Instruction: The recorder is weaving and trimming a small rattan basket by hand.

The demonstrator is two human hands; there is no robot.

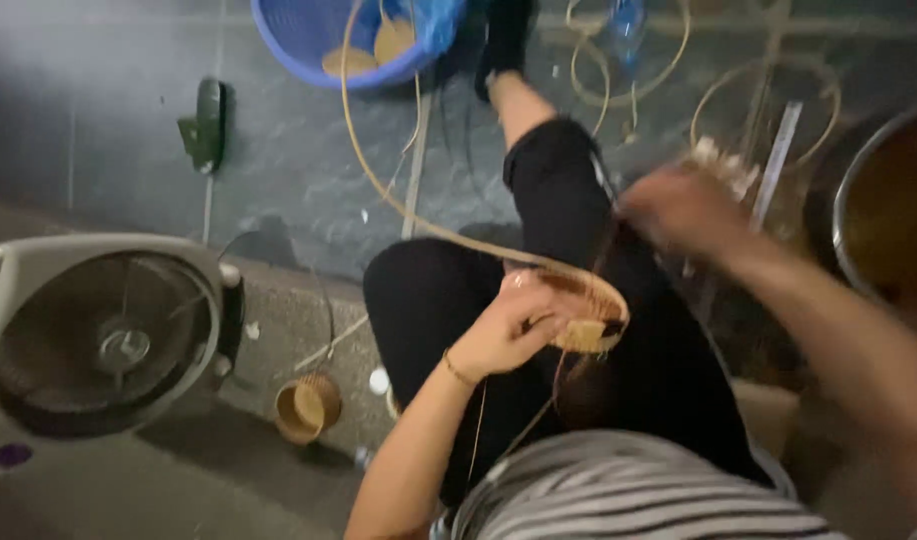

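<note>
Your left hand [508, 325] grips the small woven basket [586, 310] on your lap, dead centre. At two o'clock your right hand [683, 205] is blurred, its grip unclear. You're mid-weave; next, draw the long cane strip [378, 185] snug.

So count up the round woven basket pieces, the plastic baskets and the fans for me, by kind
Woven basket pieces: 2, one in the left hand at, one on the floor
Blue plastic basket: 1
Fan: 1
Total: 4
</note>
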